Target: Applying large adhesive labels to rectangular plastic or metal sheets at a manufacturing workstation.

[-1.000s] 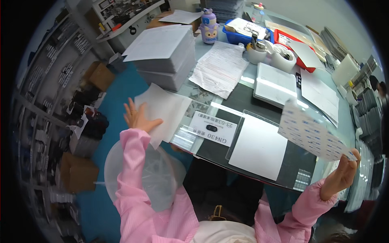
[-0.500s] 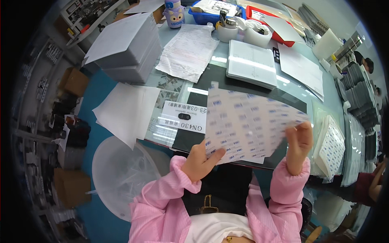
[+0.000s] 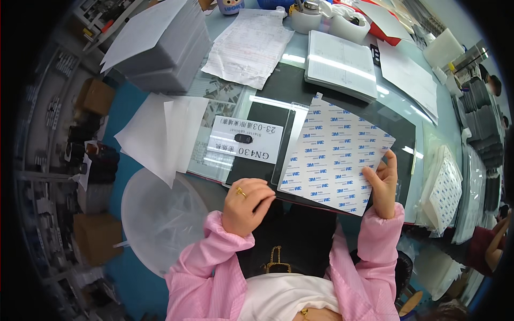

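Observation:
My right hand (image 3: 383, 184) is closed on the right side of a white adhesive sheet (image 3: 337, 160) with a repeating blue print, its thumb on the face. The sheet is tilted over the dark mat (image 3: 399, 134) on the table. A narrow clear strip or panel edge shows along the sheet's left side. At the table's near edge, just left of the sheet's lower corner, my left hand (image 3: 247, 206) has its fingers curled together. Whether they hold anything is hidden. Beyond my left hand lies a white printed label card (image 3: 245, 140).
A tall stack of sheets (image 3: 166, 48) stands at the far left, with loose white sheets (image 3: 155, 131) nearer. A crumpled handwritten paper (image 3: 246, 48) and a stack of ribbed panels (image 3: 340, 64) lie beyond. Bagged printed sheets (image 3: 441, 187) lie right; a translucent bin (image 3: 160, 219) stands lower left.
My left hand has let go of the adhesive sheet and drawn back to the left, its fingers curling. The sheet, still in my right hand, has turned and now lies flatter over the mat.

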